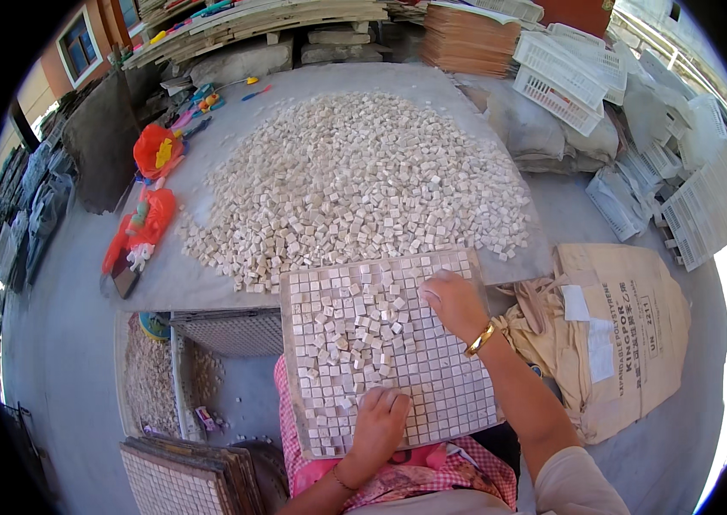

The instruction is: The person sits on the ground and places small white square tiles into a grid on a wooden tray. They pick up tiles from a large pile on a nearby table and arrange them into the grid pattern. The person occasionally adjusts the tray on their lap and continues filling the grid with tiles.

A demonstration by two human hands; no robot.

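Observation:
A gridded mosaic board rests tilted across my lap, its far edge at the table. Small cream stone cubes fill many of its cells in rows, and loose stone cubes lie heaped on its left and middle part. My left hand is at the board's near middle, fingers curled down onto the cubes. Toward the far right corner, my right hand has its fingers bent together over the grid cells. Whatever either hand's fingertips hold is hidden beneath them.
A wide pile of stone cubes covers the table. Red plastic bags lie at its left edge. A large paper sack is at right, with white crates behind. Stacked mosaic boards stand at lower left.

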